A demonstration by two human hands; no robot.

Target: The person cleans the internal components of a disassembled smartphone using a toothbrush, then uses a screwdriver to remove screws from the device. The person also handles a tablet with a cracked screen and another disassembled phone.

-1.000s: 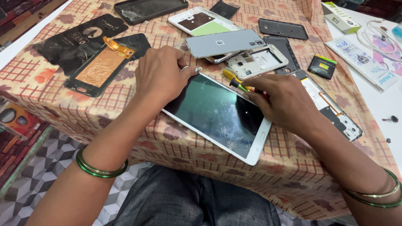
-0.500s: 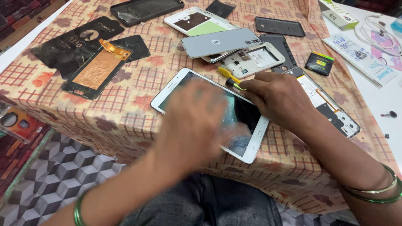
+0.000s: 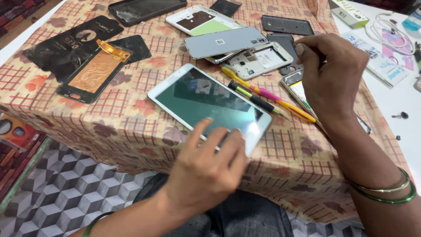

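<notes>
A white tablet (image 3: 206,98) with a dark, reflective screen lies flat on the patterned tablecloth (image 3: 131,127). My left hand (image 3: 206,171) is blurred, with its fingers spread and their tips on the tablet's near corner. My right hand (image 3: 333,74) hovers to the right over an opened phone body (image 3: 298,90). Its fingers are curled near a dark phone frame (image 3: 285,44), and its palm side is hidden. Between the tablet and my right hand lie a yellow-and-pink screwdriver (image 3: 272,94) and a black-and-green screwdriver (image 3: 254,100).
Phone parts are scattered across the cloth: a copper-backed screen panel (image 3: 94,72), black covers (image 3: 70,39), a grey back cover (image 3: 226,41) and a white phone frame (image 3: 258,59). Further right, a white table (image 3: 394,101) holds small boxes, a cable and loose screws.
My left hand swept from the tablet's far edge to its near corner. My right hand let go of the yellow screwdriver, which now lies on the cloth, and rose to the right.
</notes>
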